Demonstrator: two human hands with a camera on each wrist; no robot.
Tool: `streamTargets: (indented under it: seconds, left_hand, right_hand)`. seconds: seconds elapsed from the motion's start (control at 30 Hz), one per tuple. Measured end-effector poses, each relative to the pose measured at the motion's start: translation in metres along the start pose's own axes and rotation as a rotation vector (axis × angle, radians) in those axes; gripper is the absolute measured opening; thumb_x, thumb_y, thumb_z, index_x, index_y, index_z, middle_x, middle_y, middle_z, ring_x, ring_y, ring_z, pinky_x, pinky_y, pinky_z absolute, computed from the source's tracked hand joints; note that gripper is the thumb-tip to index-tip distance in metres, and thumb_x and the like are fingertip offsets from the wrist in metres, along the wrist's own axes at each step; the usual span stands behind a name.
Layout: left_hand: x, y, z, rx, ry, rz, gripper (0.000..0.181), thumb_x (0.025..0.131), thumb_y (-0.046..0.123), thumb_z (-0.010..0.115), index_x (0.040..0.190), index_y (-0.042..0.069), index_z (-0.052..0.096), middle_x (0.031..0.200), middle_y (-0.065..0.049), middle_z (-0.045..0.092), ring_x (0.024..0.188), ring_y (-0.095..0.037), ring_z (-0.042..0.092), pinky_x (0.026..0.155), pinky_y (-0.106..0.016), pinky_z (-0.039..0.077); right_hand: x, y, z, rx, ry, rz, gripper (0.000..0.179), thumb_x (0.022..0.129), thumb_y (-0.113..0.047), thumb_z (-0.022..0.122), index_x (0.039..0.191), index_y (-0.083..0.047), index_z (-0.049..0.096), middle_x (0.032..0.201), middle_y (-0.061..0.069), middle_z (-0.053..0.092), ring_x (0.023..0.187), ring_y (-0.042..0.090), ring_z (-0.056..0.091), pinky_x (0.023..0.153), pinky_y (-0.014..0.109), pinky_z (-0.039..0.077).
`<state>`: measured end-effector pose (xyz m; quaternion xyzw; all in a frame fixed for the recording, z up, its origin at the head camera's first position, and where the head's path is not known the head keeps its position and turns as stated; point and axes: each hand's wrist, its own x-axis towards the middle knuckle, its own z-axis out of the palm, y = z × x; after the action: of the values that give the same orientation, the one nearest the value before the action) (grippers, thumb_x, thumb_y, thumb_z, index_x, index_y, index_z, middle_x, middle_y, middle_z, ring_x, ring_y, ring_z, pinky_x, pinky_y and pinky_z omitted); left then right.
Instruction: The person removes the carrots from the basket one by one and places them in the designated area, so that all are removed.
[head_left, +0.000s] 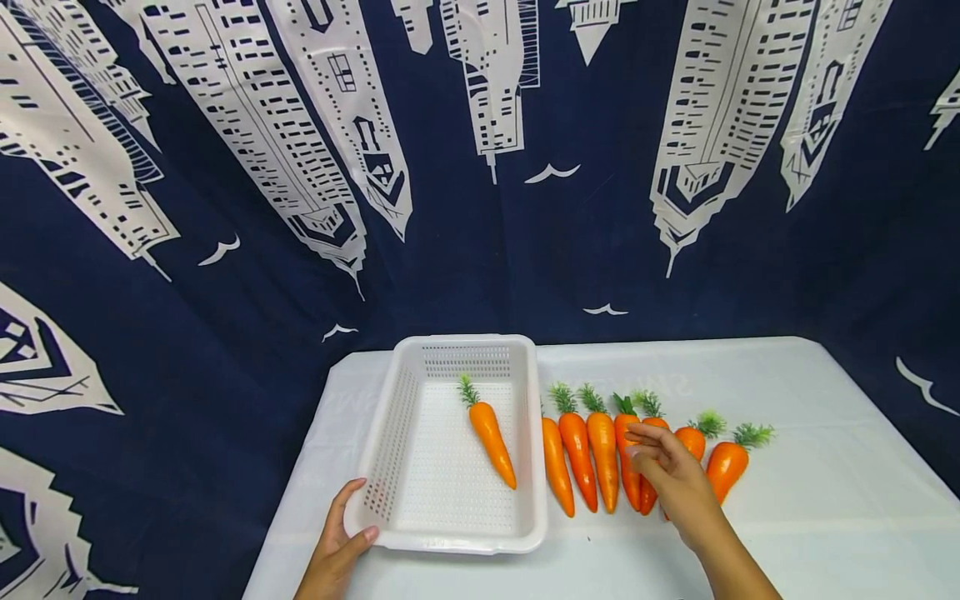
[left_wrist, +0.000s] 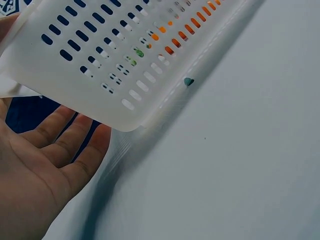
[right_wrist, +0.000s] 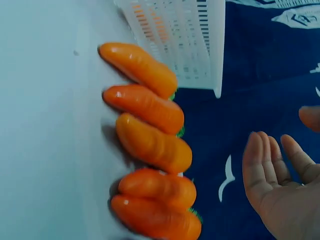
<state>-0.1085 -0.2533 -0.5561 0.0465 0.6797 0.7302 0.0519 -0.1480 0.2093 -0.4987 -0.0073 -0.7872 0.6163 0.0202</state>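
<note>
A white plastic basket [head_left: 540, 467] with slotted walls stands on the left part of the table, one carrot [head_left: 492, 442] with a green top lying inside. My left hand [head_left: 337, 542] holds its near left corner, thumb on the rim; in the left wrist view, the other fingers [left_wrist: 92, 155] lie against the outer wall. Right of the basket, several orange carrots [head_left: 602, 454] lie in a row, leafy tops pointing away from me. Over the right part of that row hovers my right hand [head_left: 675, 475], fingers loosely bent with nothing between them, partly hiding the carrots beneath.
The white-covered table [head_left: 847, 483] extends to the right beyond the last carrot [head_left: 727, 467]. Behind it hangs a dark blue cloth [head_left: 480, 275] printed with white buildings and birds. A small dark green bit [left_wrist: 188, 81] shows beside the basket in the left wrist view.
</note>
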Motion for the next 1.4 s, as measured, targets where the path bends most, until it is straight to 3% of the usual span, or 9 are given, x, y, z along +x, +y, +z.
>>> streamTargets:
  seconds: [0.17,0.33,0.53,0.83,1.2,1.4]
  left_hand:
    - [0.0,0.001,0.0,0.004,0.009,-0.009,0.072,0.096,0.0,0.055,0.156,0.01,0.016,0.155,-0.011,0.005,0.128,0.005,0.032,0.099,-0.009,0.034]
    - [0.0,0.002,0.0,0.011,0.014,-0.024,0.072,0.096,0.002,0.056,0.156,0.011,0.017,0.157,-0.011,0.004,0.129,0.005,0.031,0.099,-0.009,0.034]
    - [0.0,0.002,0.0,0.003,0.008,-0.019,0.071,0.096,0.001,0.056,0.156,0.01,0.017,0.156,-0.011,0.006,0.128,0.005,0.032,0.099,-0.01,0.035]
    - [0.001,0.001,-0.001,0.0,0.002,0.001,0.071,0.096,-0.001,0.056,0.156,0.009,0.018,0.156,-0.012,0.008,0.128,0.006,0.036,0.1,-0.01,0.035]
    - [0.001,0.001,-0.001,-0.003,0.0,-0.002,0.071,0.096,-0.001,0.056,0.155,0.009,0.018,0.155,-0.013,0.009,0.127,0.004,0.036,0.099,-0.01,0.036]
    - [0.001,0.001,-0.001,-0.005,0.002,-0.002,0.071,0.096,-0.001,0.055,0.155,0.009,0.018,0.155,-0.011,0.008,0.127,0.005,0.035,0.099,-0.01,0.036]
  right_hand:
    - [0.002,-0.008,0.01,0.006,-0.076,-0.024,0.046,0.105,-0.024,0.055,0.146,-0.005,0.045,0.137,0.007,0.056,0.111,0.001,0.06,0.091,0.016,0.051]
    - [0.004,-0.013,0.018,0.02,-0.114,-0.068,0.046,0.103,-0.026,0.058,0.144,-0.006,0.048,0.136,-0.002,0.057,0.113,0.002,0.06,0.092,0.016,0.051]
    - [0.006,-0.02,0.031,0.021,-0.151,-0.049,0.048,0.101,-0.028,0.062,0.144,-0.011,0.05,0.143,0.012,0.055,0.115,0.005,0.06,0.093,0.016,0.05]
    - [0.011,-0.03,0.049,0.028,-0.201,-0.07,0.047,0.099,-0.027,0.065,0.142,-0.013,0.052,0.138,0.01,0.059,0.124,0.026,0.059,0.096,0.018,0.05]
    - [0.011,-0.039,0.072,0.076,-0.273,-0.09,0.052,0.099,-0.022,0.065,0.146,-0.007,0.048,0.142,0.015,0.056,0.131,0.033,0.055,0.099,0.015,0.047]
    - [0.011,-0.039,0.087,0.098,-0.318,-0.115,0.052,0.098,-0.018,0.066,0.146,-0.007,0.048,0.144,0.012,0.055,0.133,0.031,0.054,0.103,0.017,0.046]
